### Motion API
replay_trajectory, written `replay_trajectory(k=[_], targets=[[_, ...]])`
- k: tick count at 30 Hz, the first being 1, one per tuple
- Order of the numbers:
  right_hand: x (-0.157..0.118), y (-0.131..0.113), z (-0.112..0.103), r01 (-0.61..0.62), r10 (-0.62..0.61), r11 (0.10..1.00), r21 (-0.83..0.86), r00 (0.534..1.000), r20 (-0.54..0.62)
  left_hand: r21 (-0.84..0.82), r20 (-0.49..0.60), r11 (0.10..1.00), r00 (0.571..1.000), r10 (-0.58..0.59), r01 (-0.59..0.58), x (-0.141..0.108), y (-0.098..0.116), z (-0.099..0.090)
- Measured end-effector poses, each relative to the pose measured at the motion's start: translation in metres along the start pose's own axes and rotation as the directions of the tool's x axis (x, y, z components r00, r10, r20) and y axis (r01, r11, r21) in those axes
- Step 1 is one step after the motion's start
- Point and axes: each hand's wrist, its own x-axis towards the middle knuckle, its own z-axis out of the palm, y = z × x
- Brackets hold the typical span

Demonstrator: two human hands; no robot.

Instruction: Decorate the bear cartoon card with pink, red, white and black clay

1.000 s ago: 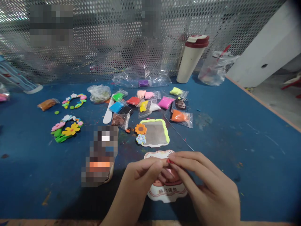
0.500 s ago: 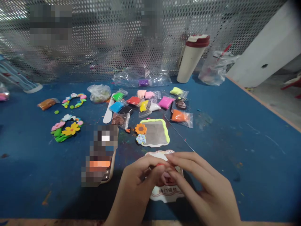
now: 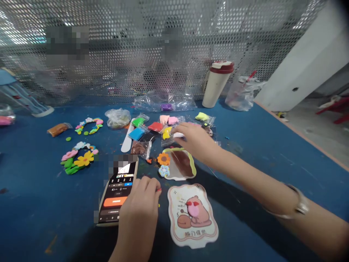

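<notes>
My left hand [image 3: 140,205] rests beside the phone [image 3: 117,196], fingers curled, with a bit of red clay [image 3: 159,189] showing at the fingertips. My right hand [image 3: 195,138] reaches over the clay packets, its fingers apart around the white clay packet [image 3: 178,135]; whether they touch it is unclear. Under the right forearm stands the small mirror [image 3: 180,163], edged in yellow-green clay with an orange flower [image 3: 163,159] and a blue flower [image 3: 164,171]. Nearest me lies a white scalloped plaque [image 3: 177,233] with a brown cartoon animal bearing red and pink pieces.
Several bagged clays, among them blue [image 3: 136,133], red [image 3: 156,126] and brown [image 3: 138,148], lie mid-table by a white stick [image 3: 127,140]. Two flower-decorated rings [image 3: 84,159] sit left. A tumbler [image 3: 216,85] and plastic cup [image 3: 240,96] stand by the perforated metal panel [image 3: 122,65].
My hands have separated from above the plaque. The left moved left beside the phone with the red clay; the right went forward to the packets. The plaque is uncovered, and the view has tilted up.
</notes>
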Motion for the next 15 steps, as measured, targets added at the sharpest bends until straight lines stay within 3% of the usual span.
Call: replay_trajectory(k=[3, 7, 12, 15], targets=[[0.042, -0.002, 0.033, 0.037, -0.036, 0.998, -0.048, 0.999, 0.017, -0.007, 0.000, 0.999, 0.999, 0.044, -0.044, -0.001, -0.003, 0.001], [0.068, -0.004, 0.063, 0.030, -0.024, 0.993, -0.115, 0.998, 0.050, 0.018, -0.014, 0.995, 0.996, 0.094, -0.093, -0.003, -0.009, 0.003], [0.079, -0.003, 0.066, -0.017, 0.025, 0.985, -0.171, 0.999, 0.048, 0.094, -0.006, 0.985, 0.989, 0.147, -0.146, -0.004, -0.007, 0.003], [0.084, 0.003, 0.059, -0.059, 0.062, 0.981, -0.185, 0.998, 0.007, 0.100, -0.042, 0.990, 0.994, 0.101, -0.096, -0.002, -0.003, 0.001]])
